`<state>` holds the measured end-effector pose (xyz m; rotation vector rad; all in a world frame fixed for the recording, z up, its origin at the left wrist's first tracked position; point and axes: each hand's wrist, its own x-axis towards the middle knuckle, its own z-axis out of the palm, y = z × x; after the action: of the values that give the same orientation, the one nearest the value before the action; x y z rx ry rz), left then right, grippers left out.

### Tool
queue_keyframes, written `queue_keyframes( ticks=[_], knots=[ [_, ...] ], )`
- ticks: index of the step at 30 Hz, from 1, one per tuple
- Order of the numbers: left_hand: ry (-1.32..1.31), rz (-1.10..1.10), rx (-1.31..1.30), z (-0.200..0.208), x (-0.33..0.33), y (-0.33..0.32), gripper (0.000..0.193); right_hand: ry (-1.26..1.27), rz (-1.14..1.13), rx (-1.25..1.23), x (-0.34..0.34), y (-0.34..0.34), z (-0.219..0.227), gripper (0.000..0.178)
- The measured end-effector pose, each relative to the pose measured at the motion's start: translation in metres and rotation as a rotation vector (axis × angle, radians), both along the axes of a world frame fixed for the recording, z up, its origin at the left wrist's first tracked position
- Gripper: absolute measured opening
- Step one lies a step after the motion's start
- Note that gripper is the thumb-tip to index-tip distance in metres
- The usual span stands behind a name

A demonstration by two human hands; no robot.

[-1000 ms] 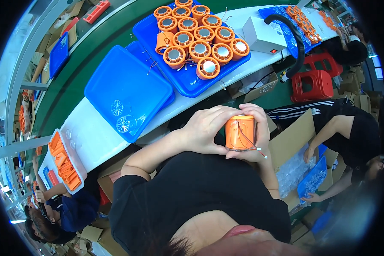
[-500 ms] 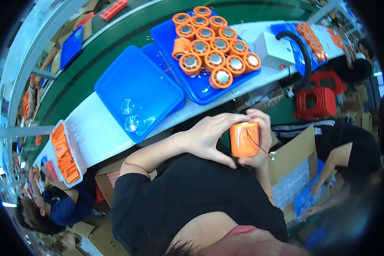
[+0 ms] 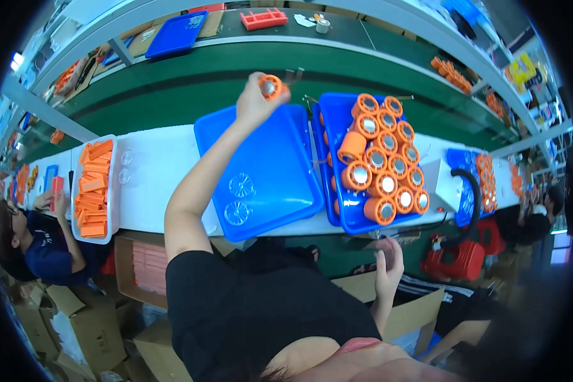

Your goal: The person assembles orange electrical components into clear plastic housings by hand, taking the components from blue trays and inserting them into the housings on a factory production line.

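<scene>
My left hand [image 3: 254, 105] is stretched out past the far edge of an empty-looking blue tray [image 3: 261, 165]. Its fingers are wrapped round an orange round housing [image 3: 271, 88] with a silver disc in its face; thin wires seem to trail from it, blurred. Two clear plastic discs [image 3: 239, 198] lie on that tray's near part. To the right, a second blue tray [image 3: 356, 219] carries several orange housings [image 3: 386, 183], mostly disc side up, with one lying on its side. Close to the table's front edge, my right hand [image 3: 389, 262] hangs free, fingers apart, holding nothing.
A white bin [image 3: 113, 191] of orange flat pieces stands at the left. A white box [image 3: 440, 181] and a black bent hose [image 3: 470, 197] are on the right. Beyond the table runs a green conveyor [image 3: 191, 89]. Cardboard boxes [image 3: 95, 331] and co-workers flank me.
Both hands were together around an orange housing by my chest. Now my left hand holds one far out over the blue tray's end, while my right has let go. The view has shifted.
</scene>
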<state>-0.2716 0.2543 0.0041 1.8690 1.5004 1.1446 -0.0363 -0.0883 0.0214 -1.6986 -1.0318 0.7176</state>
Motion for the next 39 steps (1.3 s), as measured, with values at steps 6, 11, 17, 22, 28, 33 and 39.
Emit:
queue_keyframes(
  ticks=[6, 11, 17, 22, 28, 33, 39],
  knots=[
    [0.43, 0.301, -0.257, -0.077, -0.052, 0.136, 0.066, -0.036, -0.176, -0.025, -0.016, 0.004, -0.01, 0.032],
    [0.6, 0.218, -0.401, -0.103, -0.074, 0.142, 0.07, -0.096, -0.175, -0.026, -0.025, 0.022, -0.012, 0.031],
    [0.438, -0.292, 0.068, -0.038, -0.065, 0.034, 0.048, -0.196, -0.267, 0.13, -0.02, 0.044, -0.003, 0.028],
    [0.684, -0.586, 0.036, -0.03, -0.085, -0.084, 0.051, -0.158, -0.173, 0.277, -0.027, 0.063, 0.007, 0.027],
    [0.919, -0.58, -0.375, -0.013, -0.078, -0.109, 0.06, -0.208, -0.07, 0.391, -0.032, 0.05, 0.014, 0.026],
    [0.047, -0.495, 0.16, 0.03, -0.012, -0.141, 0.067, 0.213, 0.066, 0.25, -0.035, 0.043, 0.024, 0.034],
    [-0.128, -0.656, 0.498, 0.043, 0.092, -0.194, 0.081, 0.603, 0.153, 0.401, -0.043, 0.058, 0.036, 0.066]
  ],
)
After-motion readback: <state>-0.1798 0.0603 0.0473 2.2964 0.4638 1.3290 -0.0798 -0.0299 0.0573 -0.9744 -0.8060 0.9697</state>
